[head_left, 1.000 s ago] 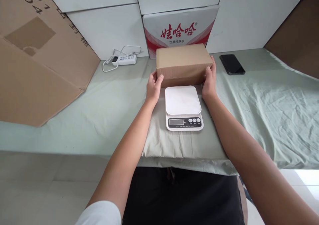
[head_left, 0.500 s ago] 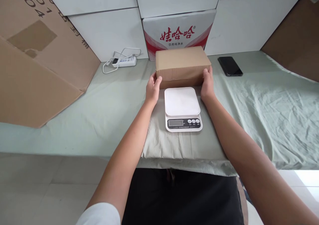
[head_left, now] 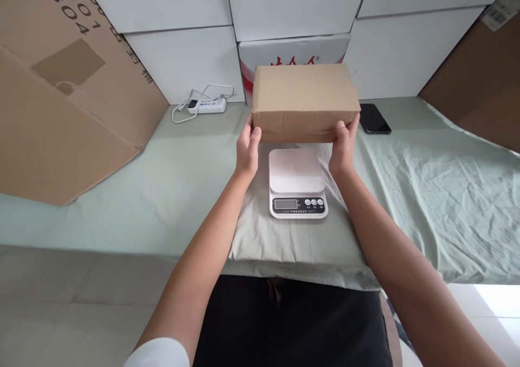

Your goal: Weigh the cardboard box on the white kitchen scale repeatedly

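Between my two hands is a closed brown cardboard box [head_left: 304,93], raised off the table just behind a kitchen scale. My left hand [head_left: 247,149] grips its left end, thumb at the front corner. My right hand [head_left: 343,147] grips the right end, thumb on the front face and the other fingers partly hidden behind and under it. The white digital kitchen scale [head_left: 297,172] lies on the cloth between my forearms, its display and buttons toward me. Nothing rests on its platform, and the display looks blank.
A white power strip [head_left: 208,105] with a cable lies back left. A black phone [head_left: 376,118] is at back right. Large cardboard cartons [head_left: 81,134] stand at both sides. Behind the box is a white-and-red printed carton [head_left: 292,44] against white panels. Green cloth [head_left: 182,193] covers the table.
Both hands have lifted the cardboard box up off the table and a little toward me. It now hides more of the printed carton. The scale stays in place.
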Motion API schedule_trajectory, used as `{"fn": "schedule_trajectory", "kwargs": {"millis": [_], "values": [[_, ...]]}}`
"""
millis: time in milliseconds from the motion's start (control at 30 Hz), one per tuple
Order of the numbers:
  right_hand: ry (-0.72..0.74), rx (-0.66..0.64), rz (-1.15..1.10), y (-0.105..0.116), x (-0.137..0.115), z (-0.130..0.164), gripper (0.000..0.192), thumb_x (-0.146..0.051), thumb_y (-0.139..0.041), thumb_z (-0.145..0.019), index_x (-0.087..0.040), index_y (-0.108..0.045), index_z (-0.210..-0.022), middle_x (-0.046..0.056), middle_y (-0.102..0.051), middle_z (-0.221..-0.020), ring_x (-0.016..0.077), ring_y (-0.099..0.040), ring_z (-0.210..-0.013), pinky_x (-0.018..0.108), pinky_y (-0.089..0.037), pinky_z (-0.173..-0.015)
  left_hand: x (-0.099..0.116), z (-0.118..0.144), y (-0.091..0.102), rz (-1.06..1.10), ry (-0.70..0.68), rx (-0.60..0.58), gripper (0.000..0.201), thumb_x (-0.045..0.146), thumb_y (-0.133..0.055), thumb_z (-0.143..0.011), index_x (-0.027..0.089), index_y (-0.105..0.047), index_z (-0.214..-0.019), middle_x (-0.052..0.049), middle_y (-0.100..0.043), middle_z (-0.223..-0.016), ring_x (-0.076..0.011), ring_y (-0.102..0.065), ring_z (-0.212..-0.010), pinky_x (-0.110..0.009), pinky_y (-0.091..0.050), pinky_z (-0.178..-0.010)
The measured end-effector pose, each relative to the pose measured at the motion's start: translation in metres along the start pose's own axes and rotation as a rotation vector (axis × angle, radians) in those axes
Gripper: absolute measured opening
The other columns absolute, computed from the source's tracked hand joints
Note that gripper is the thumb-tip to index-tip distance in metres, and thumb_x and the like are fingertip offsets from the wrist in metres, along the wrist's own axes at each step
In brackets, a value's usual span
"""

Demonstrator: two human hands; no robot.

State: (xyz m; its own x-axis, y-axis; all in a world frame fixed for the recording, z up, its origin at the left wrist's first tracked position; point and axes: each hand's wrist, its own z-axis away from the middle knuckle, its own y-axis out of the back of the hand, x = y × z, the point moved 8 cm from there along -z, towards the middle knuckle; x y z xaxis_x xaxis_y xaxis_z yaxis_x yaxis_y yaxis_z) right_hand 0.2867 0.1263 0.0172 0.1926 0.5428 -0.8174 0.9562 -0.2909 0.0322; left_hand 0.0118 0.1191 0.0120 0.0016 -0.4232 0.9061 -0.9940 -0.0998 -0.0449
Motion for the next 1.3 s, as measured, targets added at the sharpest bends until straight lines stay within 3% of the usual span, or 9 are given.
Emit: {"fn": "schedule_trajectory", "kwargs": {"millis": [100, 200, 300, 433, 667, 867, 1300], "values": [[0.062, 0.018, 0.007, 0.014, -0.03, 0.008, 0.083, -0.087, -0.047, -0.096, -0.046, -0.045, -0.168, 0.004, -0.058, -0.17, 0.037, -0.048, -0.169, 0.064, -0.036, -0.145, 0.029, 0.024, 0.001, 0.012, -0.042, -0.047, 0.095, 0.098, -0.05, -0.093, 0.036, -0.059, -0.164, -0.006, -0.06, -0.177, -0.0342, -0.044, -0.175, -0.048, -0.042, -0.141], [0.189, -0.059, 0.044, 0.031, -0.048, 0.031, 0.089, -0.086, -0.059, -0.093, -0.044, -0.043, -0.171, 0.006, -0.053, -0.175, 0.0396, -0.044, -0.171, 0.066, -0.03, -0.147, 0.047, 0.06, 0.01, 0.095, -0.007, -0.039, 0.093, 0.097, -0.038, -0.097, 0.036, -0.058, -0.165, -0.007, -0.059, -0.178, -0.0338, -0.045, -0.174, -0.049, -0.045, -0.138], [0.281, -0.146, 0.093, 0.044, -0.045, 0.063, 0.108, -0.087, -0.07, -0.085, -0.038, -0.037, -0.175, 0.011, -0.046, -0.18, 0.0441, -0.038, -0.174, 0.072, -0.026, -0.146, 0.049, 0.096, 0.019, 0.22, 0.063, -0.003, 0.089, 0.093, -0.046, -0.096, 0.032, -0.068, -0.157, -0.012, -0.064, -0.173, -0.0396, -0.051, -0.17, -0.055, -0.045, -0.138], [0.244, -0.063, 0.121, 0.059, -0.027, 0.09, 0.108, -0.087, -0.067, -0.087, -0.038, -0.031, -0.176, 0.011, -0.042, -0.182, 0.0438, -0.037, -0.175, 0.075, -0.025, -0.145, 0.041, 0.121, 0.019, 0.257, 0.089, -0.024, 0.086, 0.092, -0.054, -0.094, 0.031, -0.073, -0.152, -0.013, -0.065, -0.172, -0.0416, -0.053, -0.167, -0.057, -0.045, -0.137], [0.207, -0.047, 0.126, 0.057, -0.031, 0.093, 0.088, -0.078, -0.065, -0.095, -0.036, -0.039, -0.169, 0.013, -0.049, -0.175, 0.0406, -0.045, -0.168, 0.073, -0.03, -0.143, 0.03, 0.126, 0.025, 0.159, 0.099, -0.023, 0.089, 0.092, -0.052, -0.096, 0.027, -0.075, -0.152, -0.016, -0.067, -0.17, -0.0417, -0.058, -0.164, -0.057, -0.047, -0.136], [0.18, -0.06, 0.133, 0.055, -0.037, 0.092, 0.095, -0.083, -0.065, -0.093, -0.032, -0.037, -0.168, 0.016, -0.052, -0.172, 0.0416, -0.053, -0.161, 0.073, -0.03, -0.143, 0.023, 0.125, 0.034, 0.15, 0.124, 0.084, 0.092, 0.095, -0.055, -0.092, 0.023, -0.08, -0.143, -0.019, -0.076, -0.158, -0.0414, -0.066, -0.157, -0.057, -0.053, -0.131], [0.215, 0.037, 0.148, 0.06, -0.054, 0.092, 0.075, -0.073, -0.056, -0.101, -0.032, -0.047, -0.163, 0.015, -0.061, -0.155, 0.0401, -0.061, -0.145, 0.072, -0.048, -0.127, 0.033, 0.125, 0.038, 0.155, 0.032, 0.143, 0.076, 0.083, -0.059, -0.1, 0.027, -0.08, -0.146, -0.015, -0.076, -0.16, -0.0373, -0.067, -0.157, -0.052, -0.056, -0.13]]}}
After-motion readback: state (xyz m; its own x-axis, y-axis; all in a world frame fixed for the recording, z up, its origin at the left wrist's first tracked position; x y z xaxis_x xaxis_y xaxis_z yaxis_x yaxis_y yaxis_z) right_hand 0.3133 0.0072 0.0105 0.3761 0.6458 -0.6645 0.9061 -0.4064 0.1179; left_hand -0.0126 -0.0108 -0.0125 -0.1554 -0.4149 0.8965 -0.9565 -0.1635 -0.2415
